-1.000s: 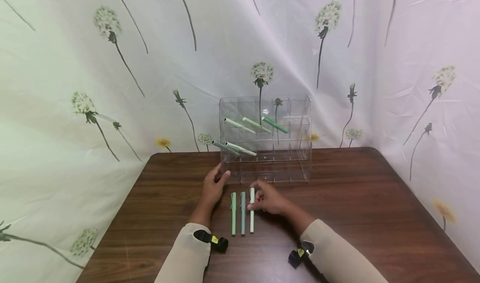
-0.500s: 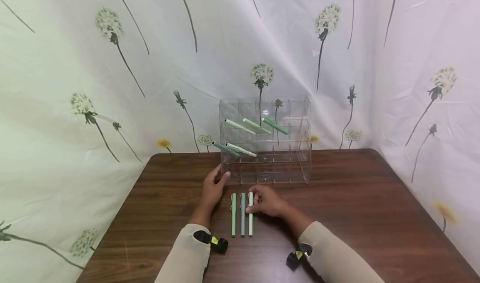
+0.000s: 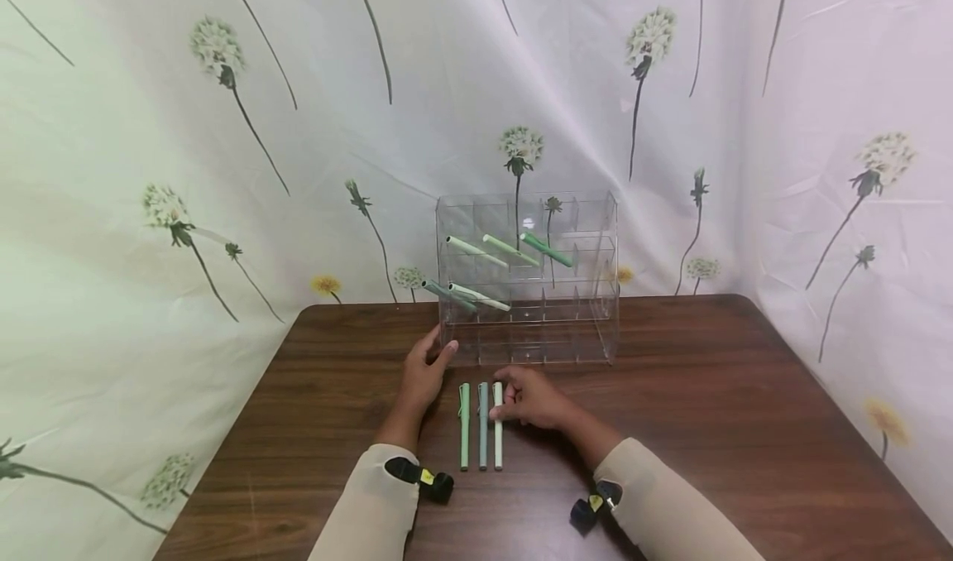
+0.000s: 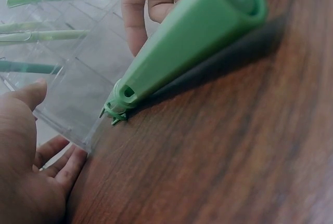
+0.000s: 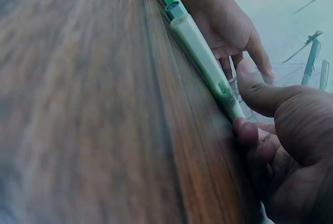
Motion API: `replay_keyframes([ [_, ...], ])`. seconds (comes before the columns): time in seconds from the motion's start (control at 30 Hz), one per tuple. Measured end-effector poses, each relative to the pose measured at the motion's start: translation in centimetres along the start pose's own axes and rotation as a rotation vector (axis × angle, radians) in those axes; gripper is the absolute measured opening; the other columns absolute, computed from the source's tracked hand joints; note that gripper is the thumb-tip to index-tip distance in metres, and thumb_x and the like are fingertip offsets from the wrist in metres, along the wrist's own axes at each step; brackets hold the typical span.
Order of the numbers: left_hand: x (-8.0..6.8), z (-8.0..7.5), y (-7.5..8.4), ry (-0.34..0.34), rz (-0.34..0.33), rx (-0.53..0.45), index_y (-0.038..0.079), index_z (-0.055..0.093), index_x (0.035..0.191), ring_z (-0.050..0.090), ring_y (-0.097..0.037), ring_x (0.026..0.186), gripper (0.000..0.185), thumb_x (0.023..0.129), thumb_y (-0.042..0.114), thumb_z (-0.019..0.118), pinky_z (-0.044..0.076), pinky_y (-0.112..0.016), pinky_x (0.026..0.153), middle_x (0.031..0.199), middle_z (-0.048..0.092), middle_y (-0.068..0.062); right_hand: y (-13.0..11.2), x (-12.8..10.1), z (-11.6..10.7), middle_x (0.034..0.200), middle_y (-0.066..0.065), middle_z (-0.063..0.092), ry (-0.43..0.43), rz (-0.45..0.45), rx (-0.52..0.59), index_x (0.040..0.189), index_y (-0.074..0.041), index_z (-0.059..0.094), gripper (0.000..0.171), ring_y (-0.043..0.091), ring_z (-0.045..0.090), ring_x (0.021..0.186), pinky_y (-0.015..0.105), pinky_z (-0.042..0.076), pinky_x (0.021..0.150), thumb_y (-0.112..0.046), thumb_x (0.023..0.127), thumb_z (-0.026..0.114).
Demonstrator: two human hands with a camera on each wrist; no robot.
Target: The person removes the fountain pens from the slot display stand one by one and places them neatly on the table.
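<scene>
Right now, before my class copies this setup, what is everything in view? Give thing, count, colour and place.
Table: 1, brown wood grain, in the foreground
Holder: 1, clear, toward the table's far edge
Upper pens: 3, pale green, light green, deeper green, in the holder
Lower pens: 2, grey-green and whitish, in the holder below those
Table pens: 3, green, grey-blue, whitish, side by side in front of the holder
Fabric: white with printed dandelions, behind and beside the table; number of pieces unclear
Wrist devices: 2, black with yellow, one at each cuff
Sleeves: 2, beige, on the forearms
Left hand: 1, at the holder's near left corner
Right hand: 1, at the whitish table pen
</scene>
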State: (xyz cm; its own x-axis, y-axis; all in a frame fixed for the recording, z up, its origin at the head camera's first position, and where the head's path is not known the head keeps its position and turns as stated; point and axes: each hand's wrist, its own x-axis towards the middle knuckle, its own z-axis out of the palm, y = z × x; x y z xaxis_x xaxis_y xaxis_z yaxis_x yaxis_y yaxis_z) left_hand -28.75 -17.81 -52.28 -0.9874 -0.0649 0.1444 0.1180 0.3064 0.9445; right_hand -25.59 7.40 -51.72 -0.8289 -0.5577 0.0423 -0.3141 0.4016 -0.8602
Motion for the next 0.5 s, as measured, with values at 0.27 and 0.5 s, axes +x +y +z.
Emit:
replay_keyframes([
  [0.27, 0.11, 0.06, -0.1, 0.002, 0.013, -0.004, 0.018, 0.048, 0.166, 0.054, -0.041, 0.149, 0.063, 0.11, 0.036, 0.07, 0.042, -0.062, 0.124, 0.162, 0.054, -0.02, 0.21, 0.1, -0.13, 0.082, 0.0, 0.067, -0.007, 0.041, 0.061, 0.151, 0.009, 0.053, 0.068, 0.011, 0.058, 0.052, 0.026, 0.047, 0.046, -0.018, 0.097, 0.085],
  [0.5, 0.16, 0.09, -0.06, 0.005, 0.001, 0.012, 0.019, 0.049, 0.166, 0.051, -0.04, 0.152, 0.063, 0.11, 0.038, 0.069, 0.04, -0.062, 0.126, 0.164, 0.052, -0.02, -0.38, -0.18, -0.89, 0.083, 0.003, 0.069, -0.04, 0.063, 0.114, 0.154, 0.01, 0.048, 0.072, 0.013, 0.06, 0.055, 0.026, 0.048, 0.047, -0.014, 0.097, 0.085],
])
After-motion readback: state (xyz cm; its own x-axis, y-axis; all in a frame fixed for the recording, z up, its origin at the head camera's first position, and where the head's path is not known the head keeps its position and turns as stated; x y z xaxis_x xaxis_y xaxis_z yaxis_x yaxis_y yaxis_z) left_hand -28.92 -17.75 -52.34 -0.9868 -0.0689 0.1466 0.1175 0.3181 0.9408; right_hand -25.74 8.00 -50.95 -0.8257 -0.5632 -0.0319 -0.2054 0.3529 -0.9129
